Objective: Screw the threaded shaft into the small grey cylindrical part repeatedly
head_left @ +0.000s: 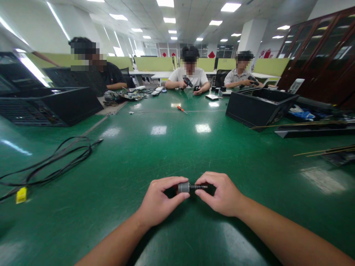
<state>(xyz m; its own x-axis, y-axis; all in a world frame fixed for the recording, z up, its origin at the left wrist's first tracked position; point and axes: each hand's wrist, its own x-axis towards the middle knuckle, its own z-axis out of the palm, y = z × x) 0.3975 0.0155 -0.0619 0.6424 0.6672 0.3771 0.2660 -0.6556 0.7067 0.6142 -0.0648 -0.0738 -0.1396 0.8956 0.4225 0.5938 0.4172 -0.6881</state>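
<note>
A small grey cylinder (pixel 183 187), shaped like a little motor, lies level just above the green table. My left hand (pixel 159 199) pinches its body between thumb and fingers. From its right end sticks out a thin dark shaft (pixel 202 187) with a ribbed, coil-like surface. The thumb and forefinger of my right hand (pixel 222 194) close around this shaft from above and below, and its tip shows inside the curl of the fingers. Fine detail on the shaft is too small to make out.
Looped black cables (pixel 72 159) with a yellow tag (pixel 21 195) lie at left. An orange screwdriver (pixel 181 109) is farther off. Black computer cases stand left (pixel 55 107) and right (pixel 257 107). Across the table (pixel 166 147) sit several people, two holding power drills.
</note>
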